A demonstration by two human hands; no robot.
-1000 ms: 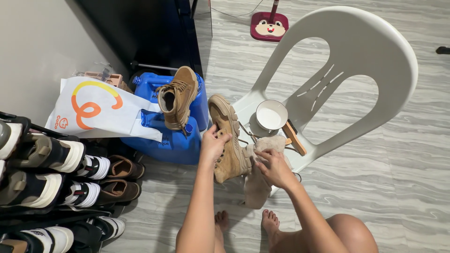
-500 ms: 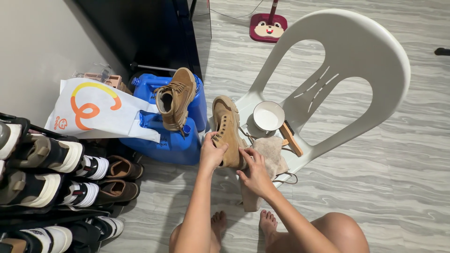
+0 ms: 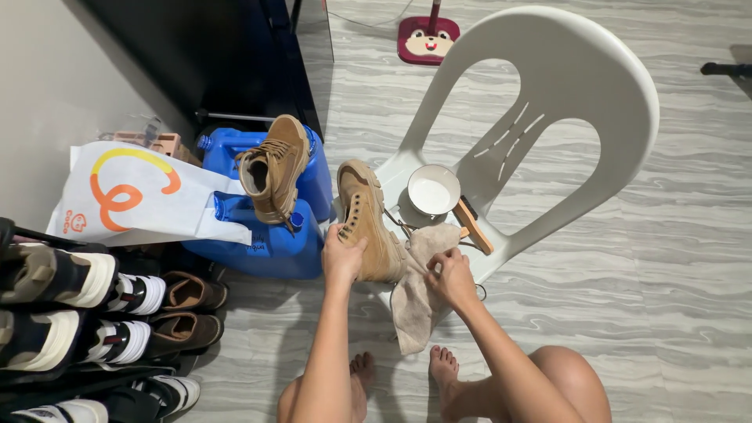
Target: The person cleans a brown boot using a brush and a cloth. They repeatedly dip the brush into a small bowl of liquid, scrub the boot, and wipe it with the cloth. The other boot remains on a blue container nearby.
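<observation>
1. Left hand closed round the top of tan boot, which stands at the front edge of white chair seat.
2. Right hand pinches beige cloth; cloth hangs over seat edge.
3. Bowl & brush behind, near backrest.
4. 2nd boot on blue jugs, w/ shoe rack further left; bare floor right.
</observation>
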